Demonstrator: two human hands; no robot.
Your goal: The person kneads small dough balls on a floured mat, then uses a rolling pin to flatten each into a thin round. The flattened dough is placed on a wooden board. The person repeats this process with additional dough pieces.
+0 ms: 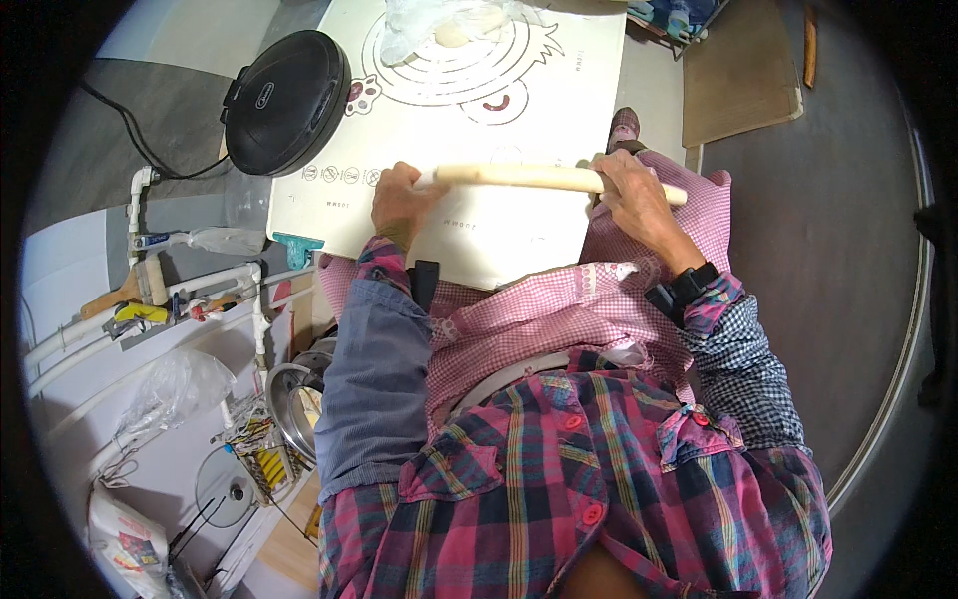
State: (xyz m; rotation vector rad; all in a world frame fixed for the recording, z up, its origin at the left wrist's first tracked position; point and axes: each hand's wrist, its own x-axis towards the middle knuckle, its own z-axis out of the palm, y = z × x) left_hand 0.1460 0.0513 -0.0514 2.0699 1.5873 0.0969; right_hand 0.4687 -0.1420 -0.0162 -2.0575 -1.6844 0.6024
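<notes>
A pale wooden rolling pin [516, 177] lies crosswise between my hands, over a cream kneading mat [509, 247] printed with rings and a cartoon figure. My right hand [636, 196] wraps around the pin, whose right end sticks out past it, beyond the mat's edge. At the other end, my left hand [404, 201] closes on a whitish tip; whether this tip is part of the pin is unclear. Farther off on the mat, a clear plastic bag [408, 34] partly covers a pale lump [460, 34], which looks like dough.
A round black Midea electric baking pan [288, 101] sits at the mat's left edge, its cord trailing left. A teal clip [298, 248] grips the mat's near left corner. White pipes [217, 277] hold brushes on the left. Below stand metal bowls [288, 400]. A brown board [737, 75] lies right.
</notes>
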